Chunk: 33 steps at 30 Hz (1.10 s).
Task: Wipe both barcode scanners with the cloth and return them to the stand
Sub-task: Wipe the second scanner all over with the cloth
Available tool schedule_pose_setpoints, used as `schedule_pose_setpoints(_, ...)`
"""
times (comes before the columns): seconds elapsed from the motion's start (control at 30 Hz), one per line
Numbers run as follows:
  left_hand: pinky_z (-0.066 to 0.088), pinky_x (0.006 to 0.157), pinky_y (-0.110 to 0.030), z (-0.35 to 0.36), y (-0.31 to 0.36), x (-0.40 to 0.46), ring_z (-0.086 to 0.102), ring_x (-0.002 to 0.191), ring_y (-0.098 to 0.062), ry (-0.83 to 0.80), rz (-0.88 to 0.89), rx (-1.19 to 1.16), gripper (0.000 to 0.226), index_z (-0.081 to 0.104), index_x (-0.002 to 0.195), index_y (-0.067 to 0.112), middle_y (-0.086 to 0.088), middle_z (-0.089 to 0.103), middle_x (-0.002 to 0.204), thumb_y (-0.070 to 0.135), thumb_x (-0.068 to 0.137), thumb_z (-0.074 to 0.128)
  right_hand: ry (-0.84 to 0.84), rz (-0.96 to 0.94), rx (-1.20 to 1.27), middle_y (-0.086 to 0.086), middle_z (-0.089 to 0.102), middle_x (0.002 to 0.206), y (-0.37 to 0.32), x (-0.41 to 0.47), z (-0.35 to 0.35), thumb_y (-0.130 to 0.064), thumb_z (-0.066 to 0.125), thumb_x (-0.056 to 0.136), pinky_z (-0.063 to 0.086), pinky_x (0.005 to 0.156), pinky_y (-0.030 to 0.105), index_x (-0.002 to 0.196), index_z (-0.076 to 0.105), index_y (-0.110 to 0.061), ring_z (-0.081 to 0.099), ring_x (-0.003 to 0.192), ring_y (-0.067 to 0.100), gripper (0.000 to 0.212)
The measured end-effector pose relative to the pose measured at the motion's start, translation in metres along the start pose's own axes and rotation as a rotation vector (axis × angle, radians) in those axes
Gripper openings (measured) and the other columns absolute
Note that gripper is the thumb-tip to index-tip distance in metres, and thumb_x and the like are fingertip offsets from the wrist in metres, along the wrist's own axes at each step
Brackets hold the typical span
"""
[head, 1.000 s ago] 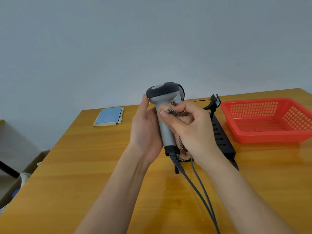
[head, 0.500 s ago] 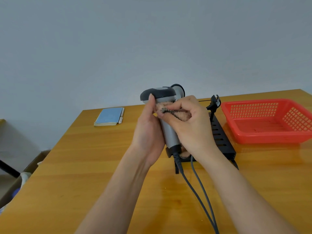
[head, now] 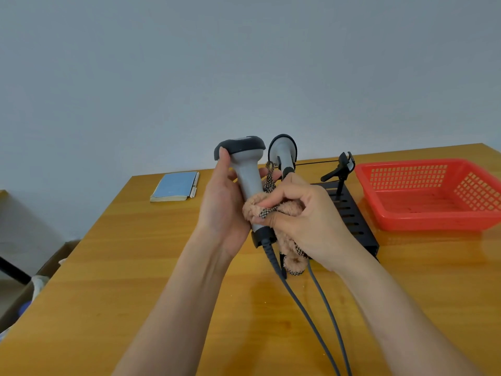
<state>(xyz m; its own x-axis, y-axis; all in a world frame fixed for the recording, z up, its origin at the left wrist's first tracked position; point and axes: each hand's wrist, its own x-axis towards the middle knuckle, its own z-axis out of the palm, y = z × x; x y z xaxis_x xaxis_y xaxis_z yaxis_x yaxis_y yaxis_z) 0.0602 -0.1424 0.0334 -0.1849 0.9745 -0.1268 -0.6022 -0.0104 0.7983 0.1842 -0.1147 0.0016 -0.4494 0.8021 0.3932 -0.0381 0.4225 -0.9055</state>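
Left hand (head: 226, 210): wrapped round the grey handle of the raised scanner (head: 245, 169), thumb up against the edge of its dark head, holding it upright above the tabletop.
Right hand (head: 303, 223): fingers curled tight on the cloth (head: 271, 207), pressing it against the lower handle of that scanner.
Cloth: fuzzy, peach-coloured with checked trim; one end pokes up beside the handle, the rest hangs below the right hand, near the scanner's dark base.
Raised scanner: in front of the stand (head: 349, 215), off it, its grey cable (head: 298, 302) running down toward the camera.
Second scanner (head: 283, 153): just behind the hands, head up, seated at the near-left part of the stand as far as can be seen; its base is hidden by the right hand. A second grey cable (head: 329, 316) runs alongside the first.
Stand: black slotted base on the tabletop (head: 135, 267), with an unoccupied black holder arm (head: 342, 166) at its far end.
Basket (head: 431, 194): red plastic, just right of the stand.
Notebook (head: 174, 186): blue, well left of the stand, a pen along its edge.
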Motion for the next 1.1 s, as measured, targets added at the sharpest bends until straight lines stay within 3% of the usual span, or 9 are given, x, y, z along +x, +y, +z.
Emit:
schedule_pose_setpoints(0.07, 0.058, 0.085, -0.048, 0.002, 0.002, 0.0, 0.069, 0.104, -0.031, -0.002, 0.005, -0.003, 0.074, 0.042, 0.141, 0.002, -0.014, 0.06, 0.103, 0.059, 0.094, 0.044, 0.022, -0.005, 0.034, -0.019, 0.061, 0.08, 0.0, 0.0, -0.001, -0.006, 0.081, 0.072, 0.045, 0.078, 0.012, 0.072, 0.071, -0.025, 0.06, 0.084, -0.001, 0.022)
schedule_pose_setpoints(0.23, 0.061, 0.069, -0.035, 0.007, 0.002, -0.003, 0.072, 0.076, -0.024, -0.034, 0.011, -0.042, 0.079, 0.044, 0.138, -0.002, -0.01, 0.068, 0.079, 0.064, 0.094, 0.037, 0.205, 0.023, 0.182, -0.008, 0.07, 0.082, -0.008, 0.005, 0.004, -0.011, 0.073, 0.082, 0.048, 0.072, 0.008, 0.075, 0.065, -0.017, 0.064, 0.08, -0.007, 0.013)
schedule_pose_setpoints(0.37, 0.06, 0.082, -0.038, 0.005, 0.002, 0.003, 0.072, 0.091, -0.026, -0.031, -0.015, -0.037, 0.079, 0.057, 0.112, -0.001, -0.011, 0.071, 0.087, 0.072, 0.089, 0.036, 0.121, -0.031, 0.151, -0.001, 0.066, 0.086, -0.015, 0.003, 0.002, -0.01, 0.077, 0.078, 0.048, 0.073, 0.011, 0.074, 0.066, -0.021, 0.063, 0.079, -0.002, 0.016)
schedule_pose_setpoints(0.47, 0.055, 0.08, -0.035, 0.0, 0.002, 0.008, 0.066, 0.078, -0.018, 0.037, 0.023, 0.0, 0.082, 0.057, 0.124, 0.0, -0.003, 0.065, 0.083, 0.071, 0.089, 0.038, 0.03, -0.048, -0.005, -0.005, 0.058, 0.084, -0.013, 0.001, 0.0, -0.011, 0.083, 0.07, 0.044, 0.077, 0.012, 0.071, 0.068, -0.029, 0.058, 0.08, -0.001, 0.023)
schedule_pose_setpoints(0.63, 0.05, 0.097, -0.043, -0.001, 0.002, 0.012, 0.065, 0.097, -0.015, 0.07, 0.065, 0.019, 0.076, 0.058, 0.127, 0.007, -0.003, 0.065, 0.088, 0.07, 0.091, 0.036, 0.014, -0.031, 0.03, -0.013, 0.061, 0.077, -0.008, -0.001, -0.007, -0.009, 0.082, 0.07, 0.045, 0.074, 0.012, 0.07, 0.068, -0.03, 0.06, 0.078, 0.0, 0.025)
schedule_pose_setpoints(0.73, 0.05, 0.098, -0.047, 0.002, 0.001, 0.01, 0.064, 0.103, -0.023, 0.073, 0.049, -0.024, 0.086, 0.054, 0.131, 0.001, -0.009, 0.063, 0.099, 0.072, 0.084, 0.044, 0.094, 0.017, 0.086, -0.018, 0.067, 0.068, -0.012, 0.001, -0.003, -0.013, 0.078, 0.078, 0.046, 0.067, 0.01, 0.072, 0.066, -0.026, 0.062, 0.069, -0.005, 0.018)
schedule_pose_setpoints(0.83, 0.054, 0.092, -0.052, 0.004, -0.005, 0.007, 0.064, 0.116, -0.033, 0.055, 0.049, -0.072, 0.099, 0.045, 0.138, -0.001, -0.021, 0.06, 0.127, 0.064, 0.067, 0.066, 0.13, 0.018, 0.162, -0.015, 0.067, 0.064, -0.016, 0.003, 0.001, -0.013, 0.075, 0.081, 0.046, 0.061, 0.01, 0.073, 0.065, -0.021, 0.062, 0.062, -0.006, 0.015)
schedule_pose_setpoints(1.0, 0.056, 0.088, -0.048, -0.005, -0.009, 0.011, 0.065, 0.114, -0.035, 0.062, 0.077, -0.08, 0.095, 0.046, 0.138, 0.001, -0.021, 0.059, 0.131, 0.058, 0.067, 0.074, 0.025, -0.05, 0.005, -0.011, 0.057, 0.085, -0.016, 0.002, 0.003, -0.024, 0.082, 0.065, 0.042, 0.076, 0.01, 0.072, 0.07, -0.031, 0.057, 0.082, -0.004, 0.016)
schedule_pose_setpoints(1.1, 0.051, 0.095, -0.057, -0.007, -0.008, 0.014, 0.062, 0.118, -0.036, 0.089, 0.083, -0.087, 0.097, 0.048, 0.137, 0.005, -0.02, 0.057, 0.136, 0.06, 0.064, 0.077, -0.016, -0.043, -0.047, -0.012, 0.056, 0.091, -0.012, 0.0, 0.0, -0.032, 0.081, 0.059, 0.043, 0.077, 0.01, 0.071, 0.071, -0.034, 0.057, 0.088, 0.0, 0.015)
